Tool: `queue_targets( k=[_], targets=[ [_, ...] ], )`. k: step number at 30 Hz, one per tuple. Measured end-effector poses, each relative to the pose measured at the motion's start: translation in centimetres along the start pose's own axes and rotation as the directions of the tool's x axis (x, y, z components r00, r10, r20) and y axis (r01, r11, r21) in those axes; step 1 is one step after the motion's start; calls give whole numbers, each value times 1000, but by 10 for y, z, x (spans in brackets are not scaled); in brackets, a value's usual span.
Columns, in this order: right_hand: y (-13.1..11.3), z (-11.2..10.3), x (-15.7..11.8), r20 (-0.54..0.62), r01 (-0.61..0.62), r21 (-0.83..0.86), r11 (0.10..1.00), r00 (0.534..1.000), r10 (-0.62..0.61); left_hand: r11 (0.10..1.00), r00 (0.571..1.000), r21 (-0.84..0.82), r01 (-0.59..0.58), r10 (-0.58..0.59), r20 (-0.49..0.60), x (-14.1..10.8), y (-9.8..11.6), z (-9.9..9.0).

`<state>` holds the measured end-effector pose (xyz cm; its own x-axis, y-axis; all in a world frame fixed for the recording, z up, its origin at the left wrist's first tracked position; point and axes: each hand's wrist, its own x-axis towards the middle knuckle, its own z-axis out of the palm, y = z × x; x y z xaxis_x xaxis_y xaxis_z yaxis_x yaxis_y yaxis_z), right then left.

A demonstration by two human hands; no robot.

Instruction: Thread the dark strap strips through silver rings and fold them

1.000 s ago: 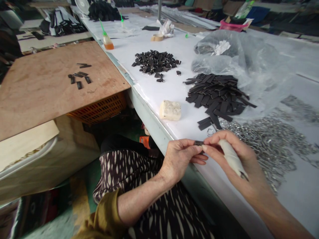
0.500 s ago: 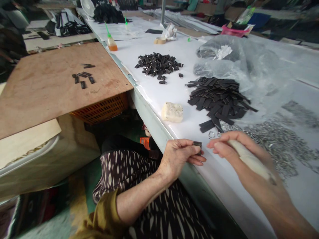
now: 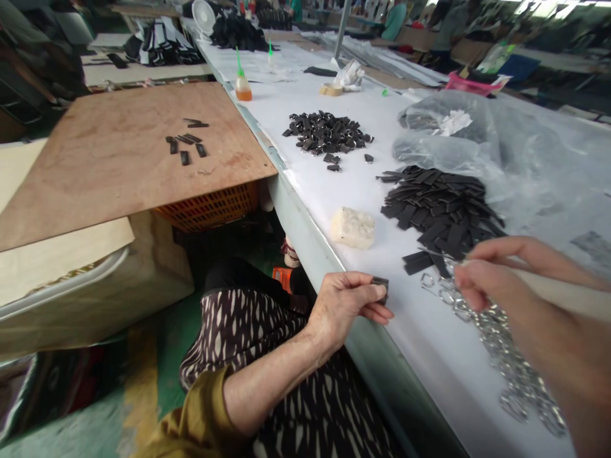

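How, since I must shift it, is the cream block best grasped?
Probably pinch two opposite sides from above: the cream block is chunky, lies flat and has nothing on top. Come in from the table edge side, since the black strips lie on its other side.

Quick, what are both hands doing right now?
Left hand: closed, pinching a small dark strip.
Right hand: holding a pale handle near metal rings; can't tell if it pinches one.
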<state>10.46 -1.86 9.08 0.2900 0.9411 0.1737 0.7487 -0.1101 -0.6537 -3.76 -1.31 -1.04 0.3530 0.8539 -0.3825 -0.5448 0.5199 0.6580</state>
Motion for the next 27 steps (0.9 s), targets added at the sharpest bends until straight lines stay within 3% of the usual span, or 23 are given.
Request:
queue_targets(
  k=[3,8,16,27],
  targets=[
    [-14,11,12,37,-64,24,998,997,63,999,999,32,-30,31,-15,1,2,-4],
    [-17,33,32,165,1,193,981,986,-34,996,997,61,-60,63,-50,3,10,-10],
    [-7,59,52,51,77,197,977,995,-88,996,994,63,-70,75,-77,11,18,-15],
    [-10,82,62,190,136,210,968,966,-177,994,991,57,-90,95,-97,13,24,-22]
  ],
)
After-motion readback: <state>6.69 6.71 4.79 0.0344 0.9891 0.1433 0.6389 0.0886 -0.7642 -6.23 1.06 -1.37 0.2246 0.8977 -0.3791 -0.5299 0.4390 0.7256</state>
